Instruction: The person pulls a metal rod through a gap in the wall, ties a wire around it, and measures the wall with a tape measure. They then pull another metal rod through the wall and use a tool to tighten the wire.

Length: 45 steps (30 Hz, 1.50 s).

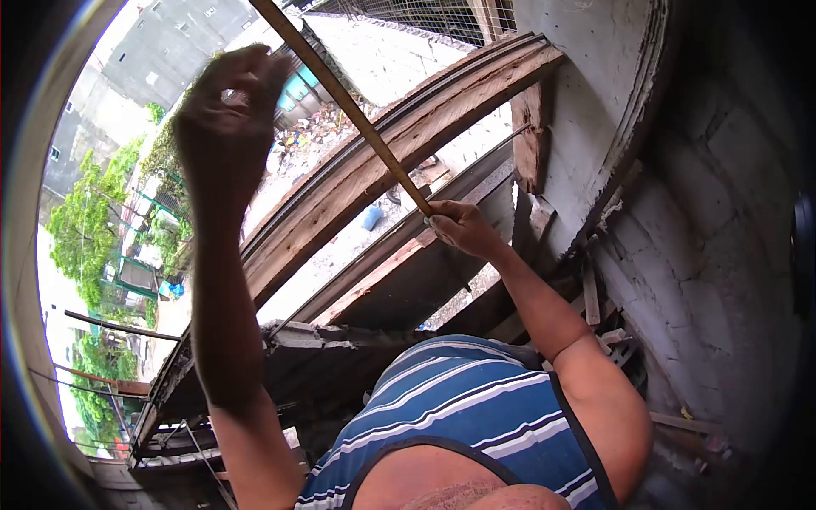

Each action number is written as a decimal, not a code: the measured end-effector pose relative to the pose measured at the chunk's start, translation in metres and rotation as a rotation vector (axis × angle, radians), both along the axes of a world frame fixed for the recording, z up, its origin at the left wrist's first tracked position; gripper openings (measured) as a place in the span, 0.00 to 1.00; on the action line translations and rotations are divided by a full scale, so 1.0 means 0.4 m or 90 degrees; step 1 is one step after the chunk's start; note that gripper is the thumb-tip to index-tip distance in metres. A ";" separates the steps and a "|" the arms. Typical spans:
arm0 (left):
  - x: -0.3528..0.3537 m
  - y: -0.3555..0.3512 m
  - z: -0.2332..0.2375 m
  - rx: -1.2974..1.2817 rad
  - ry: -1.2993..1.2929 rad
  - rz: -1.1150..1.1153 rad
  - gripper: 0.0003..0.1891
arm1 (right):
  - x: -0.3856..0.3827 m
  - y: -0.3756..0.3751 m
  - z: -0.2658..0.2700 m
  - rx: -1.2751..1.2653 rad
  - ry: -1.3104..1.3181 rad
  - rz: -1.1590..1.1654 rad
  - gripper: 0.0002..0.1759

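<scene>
My right hand (pixel 459 228) is closed around the lower part of a long, narrow yellow-brown strip (pixel 357 119). From there the strip slants up and to the left across a wooden beam (pixel 408 136) and leaves the view at the top. Raised at the upper left, my left hand (pixel 228 119) is dark against the bright background. Its fingers are loosely curled, with light showing through a gap between them, and no held thing shows. The strip passes to the right of this hand, apart from it in this view.
A rough grey wall (pixel 697 221) rises on the right, near a short upright timber (pixel 529 140). Below the beam runs a second ledge (pixel 382 272). Beyond the opening lie scattered rubbish (pixel 314 132), a blue container (pixel 371 218) and green trees (pixel 89 221). Thin rods (pixel 119 323) jut out at left.
</scene>
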<state>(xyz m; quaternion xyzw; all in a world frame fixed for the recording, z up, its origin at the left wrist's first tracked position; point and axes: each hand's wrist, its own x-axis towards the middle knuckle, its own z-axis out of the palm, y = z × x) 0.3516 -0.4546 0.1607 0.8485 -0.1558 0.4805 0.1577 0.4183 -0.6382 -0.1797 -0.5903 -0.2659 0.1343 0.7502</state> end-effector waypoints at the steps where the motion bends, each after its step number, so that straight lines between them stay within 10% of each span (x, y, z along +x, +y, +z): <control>1: 0.005 0.009 -0.037 -0.020 0.067 0.016 0.17 | 0.002 0.001 -0.003 -0.003 0.009 0.008 0.15; 7: 0.078 0.048 -0.170 -0.168 0.353 -0.049 0.30 | 0.001 0.000 0.015 0.043 0.092 0.088 0.15; 11: 0.097 0.028 -0.222 -0.265 0.485 -0.151 0.21 | 0.007 0.002 0.011 0.043 0.084 0.101 0.15; 45: 0.107 -0.005 -0.383 -0.499 0.460 -0.259 0.10 | 0.014 -0.010 0.045 0.001 0.097 0.089 0.18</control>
